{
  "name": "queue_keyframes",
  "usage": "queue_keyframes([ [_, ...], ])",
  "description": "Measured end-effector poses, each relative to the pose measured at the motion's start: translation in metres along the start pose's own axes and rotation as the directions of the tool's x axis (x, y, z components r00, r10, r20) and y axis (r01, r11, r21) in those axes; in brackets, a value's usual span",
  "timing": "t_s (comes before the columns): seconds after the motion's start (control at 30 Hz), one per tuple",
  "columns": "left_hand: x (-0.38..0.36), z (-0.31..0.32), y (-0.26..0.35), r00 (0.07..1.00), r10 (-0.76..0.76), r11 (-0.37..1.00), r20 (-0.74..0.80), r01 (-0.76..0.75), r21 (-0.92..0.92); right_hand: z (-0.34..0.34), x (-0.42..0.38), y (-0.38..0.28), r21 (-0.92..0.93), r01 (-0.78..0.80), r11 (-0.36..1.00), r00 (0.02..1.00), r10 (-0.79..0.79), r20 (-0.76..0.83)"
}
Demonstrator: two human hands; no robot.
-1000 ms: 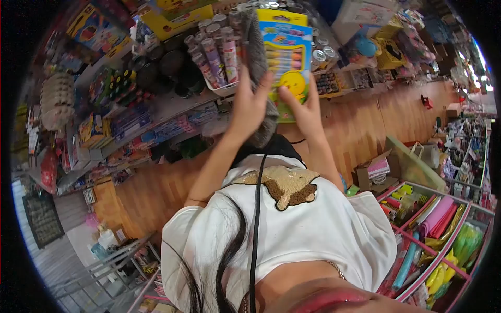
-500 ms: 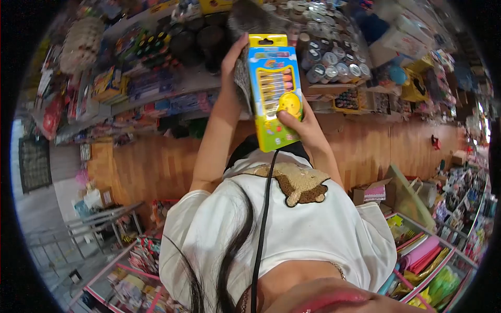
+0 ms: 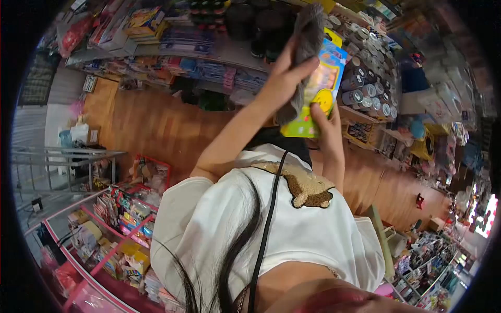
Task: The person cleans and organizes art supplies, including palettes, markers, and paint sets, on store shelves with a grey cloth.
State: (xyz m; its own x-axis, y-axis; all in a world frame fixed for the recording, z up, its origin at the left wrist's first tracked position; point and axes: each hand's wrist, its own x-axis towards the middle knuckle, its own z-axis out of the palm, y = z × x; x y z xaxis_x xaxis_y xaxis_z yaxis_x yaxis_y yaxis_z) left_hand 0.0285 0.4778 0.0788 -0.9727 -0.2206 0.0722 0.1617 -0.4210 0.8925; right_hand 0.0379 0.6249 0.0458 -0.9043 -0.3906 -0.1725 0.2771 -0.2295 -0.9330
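Note:
A grey cloth (image 3: 310,34) is bunched in my left hand (image 3: 293,75), whose fingers are closed round it. The cloth lies against the left side of a blue, yellow and green box (image 3: 327,70) with a yellow smiling figure and a window showing coloured sticks. My right hand (image 3: 329,128) grips the lower right part of this box, its thumb on the front face and its other fingers mostly hidden behind. The box tilts to the right at its top, and the cloth covers part of its left edge.
Shelves (image 3: 224,49) of packaged goods run along the front. Round-lidded jars (image 3: 368,91) stand just right of the box. Display bins (image 3: 91,266) lie behind at the left, near a metal railing (image 3: 68,156). Wooden floor (image 3: 151,117) shows between.
Both hands and the box have moved right in the view, and the box now leans right. My left hand has come round to the box's front side with the cloth.

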Motion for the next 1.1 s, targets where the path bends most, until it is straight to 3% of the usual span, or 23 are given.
queue_keyframes([
  [0.03, 0.009, -0.008, 0.007, 0.997, 0.072, 0.990, 0.008, -0.072, 0.119, 0.004, -0.002, 0.001, -0.113, 0.023, 0.993, 1.000, -0.022, 0.007],
  [0.1, 0.017, -0.019, 0.007, 0.943, 0.319, 0.858, 0.092, -0.329, 0.395, 0.006, 0.002, 0.019, -0.138, 0.113, 0.984, 0.993, -0.114, -0.001],
  [0.17, 0.015, -0.018, -0.008, 0.817, 0.549, 0.580, 0.177, -0.524, 0.624, 0.000, 0.006, 0.024, 0.044, 0.174, 0.984, 0.983, -0.176, 0.049],
  [0.23, 0.003, -0.013, -0.017, 0.804, 0.514, 0.443, 0.299, -0.547, 0.710, -0.006, 0.009, 0.028, 0.268, 0.134, 0.954, 0.982, -0.164, 0.092],
  [0.3, -0.009, -0.010, -0.025, 0.816, 0.410, 0.238, 0.407, -0.527, 0.816, -0.010, 0.011, 0.031, 0.509, -0.006, 0.861, 0.984, -0.084, 0.154],
  [0.33, -0.013, -0.010, -0.033, 0.830, 0.353, 0.276, 0.432, -0.533, 0.800, -0.013, 0.010, 0.031, 0.531, -0.063, 0.845, 0.974, -0.065, 0.219],
  [0.43, -0.041, -0.003, -0.058, 0.818, 0.269, 0.350, 0.509, -0.575, 0.739, -0.019, 0.018, 0.037, 0.547, 0.111, 0.830, 0.973, -0.204, 0.113],
  [0.47, -0.048, -0.001, -0.057, 0.810, 0.250, 0.355, 0.531, -0.587, 0.728, -0.037, 0.023, 0.056, 0.554, 0.111, 0.825, 0.963, -0.227, 0.145],
  [0.53, -0.055, 0.002, -0.054, 0.791, 0.212, 0.363, 0.573, -0.609, 0.705, -0.061, 0.045, 0.104, 0.451, 0.383, 0.806, 0.883, -0.463, 0.077],
  [0.57, -0.049, 0.000, -0.048, 0.785, 0.235, 0.292, 0.573, -0.619, 0.729, -0.057, 0.047, 0.103, 0.485, 0.353, 0.800, 0.884, -0.456, 0.108],
  [0.63, -0.023, -0.003, -0.026, 0.772, 0.272, 0.155, 0.575, -0.624, 0.766, -0.007, 0.020, 0.047, 0.667, -0.104, 0.738, 0.939, -0.149, 0.311],
  [0.67, -0.010, -0.003, -0.018, 0.785, 0.350, 0.144, 0.512, -0.585, 0.798, 0.007, 0.011, 0.038, 0.671, -0.212, 0.710, 0.929, -0.066, 0.363],
  [0.7, 0.003, -0.007, -0.018, 0.811, 0.399, 0.178, 0.428, -0.527, 0.831, 0.020, 0.002, 0.031, 0.357, -0.208, 0.911, 0.977, 0.178, 0.113],
  [0.8, 0.027, -0.010, -0.025, 0.853, 0.478, 0.239, 0.211, -0.357, 0.903, 0.015, 0.008, 0.045, 0.388, -0.234, 0.891, 0.956, 0.140, 0.257],
  [0.9, 0.002, -0.005, -0.040, 0.874, 0.416, 0.219, 0.253, -0.366, 0.904, 0.017, 0.023, 0.034, 0.425, -0.100, 0.900, 0.995, 0.081, 0.063],
  [0.97, -0.027, -0.004, -0.047, 0.879, 0.295, 0.247, 0.375, -0.449, 0.859, 0.007, 0.036, 0.031, 0.388, 0.106, 0.916, 0.988, -0.140, 0.060],
  [1.0, -0.038, -0.004, -0.049, 0.868, 0.279, 0.229, 0.410, -0.475, 0.850, -0.007, 0.046, 0.045, 0.557, 0.093, 0.825, 0.943, -0.252, 0.216],
  [1.07, -0.043, -0.007, -0.045, 0.864, 0.253, 0.204, 0.435, -0.487, 0.849, -0.010, 0.050, 0.050, 0.602, 0.022, 0.798, 0.944, -0.215, 0.251],
  [1.1, -0.037, -0.010, -0.038, 0.871, 0.246, 0.191, 0.426, -0.474, 0.860, 0.008, 0.047, 0.036, 0.498, -0.021, 0.867, 0.989, -0.055, 0.138],
])
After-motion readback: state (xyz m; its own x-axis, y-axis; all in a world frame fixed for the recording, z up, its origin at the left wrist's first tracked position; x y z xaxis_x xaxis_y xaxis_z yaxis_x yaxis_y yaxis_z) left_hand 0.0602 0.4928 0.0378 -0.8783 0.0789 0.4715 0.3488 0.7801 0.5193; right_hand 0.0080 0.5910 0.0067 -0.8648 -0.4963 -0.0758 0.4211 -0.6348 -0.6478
